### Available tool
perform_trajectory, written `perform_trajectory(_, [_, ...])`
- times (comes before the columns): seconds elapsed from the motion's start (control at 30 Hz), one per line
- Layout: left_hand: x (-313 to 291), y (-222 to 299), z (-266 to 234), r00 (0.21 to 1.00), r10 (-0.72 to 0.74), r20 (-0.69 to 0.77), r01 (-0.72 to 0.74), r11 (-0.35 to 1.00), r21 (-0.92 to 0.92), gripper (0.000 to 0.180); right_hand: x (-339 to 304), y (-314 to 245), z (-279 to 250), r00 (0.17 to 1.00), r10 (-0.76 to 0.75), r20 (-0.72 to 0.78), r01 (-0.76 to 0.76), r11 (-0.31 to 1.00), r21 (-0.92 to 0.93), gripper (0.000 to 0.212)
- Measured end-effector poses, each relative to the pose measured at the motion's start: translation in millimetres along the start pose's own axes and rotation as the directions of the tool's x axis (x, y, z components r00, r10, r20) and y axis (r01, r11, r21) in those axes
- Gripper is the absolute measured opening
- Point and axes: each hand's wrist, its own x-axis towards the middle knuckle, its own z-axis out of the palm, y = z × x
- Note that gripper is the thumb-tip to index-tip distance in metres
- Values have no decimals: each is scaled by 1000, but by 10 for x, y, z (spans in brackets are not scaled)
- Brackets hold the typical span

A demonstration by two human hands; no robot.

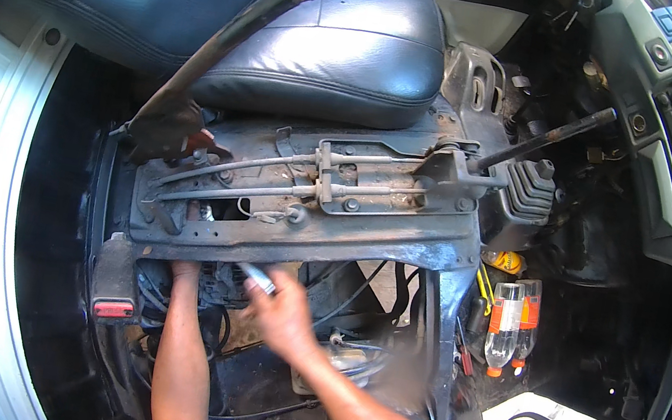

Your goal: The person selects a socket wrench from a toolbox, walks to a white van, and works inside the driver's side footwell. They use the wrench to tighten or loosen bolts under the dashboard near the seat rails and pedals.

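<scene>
Left hand (185, 269) in under the edge of the metal panel (330, 245), forearm coming straight up from below, fingers too hidden to read! Just beside it, the right hand (284, 314) grips a silver tool (257, 277) right at that edge, above the open bay. Across the panel run two cables (246, 191); a long lever (223, 47) slants up before the black seat (346, 36). Over right, two orange-labelled bottles (503, 329) sit side by side, and far left, a red-buttoned buckle (114, 309).
</scene>
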Motion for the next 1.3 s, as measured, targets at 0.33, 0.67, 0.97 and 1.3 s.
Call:
perform_trajectory(0.33, [4, 101, -4, 998, -55, 36, 55, 998, 2, 53, -206, 126, 208, 989, -145, 24, 145, 989, -24, 26])
perform_trajectory(0.67, [59, 126, -54, 993, -80, 81, 80, 997, 10, 54, 165, 56, -169, 894, -269, -358, 231, 962, -146, 20])
perform_trajectory(0.97, [-184, -172, 12, 992, 119, 40, -116, 992, -55, 46, 257, 336, -273, 879, -302, -369, 252, 951, -179, 21])
perform_trajectory(1.3, [-170, -181, -32, 989, -9, 144, 9, 1000, 2, 49, -365, 327, 826, 984, 15, -178, 25, 975, 221, 22])
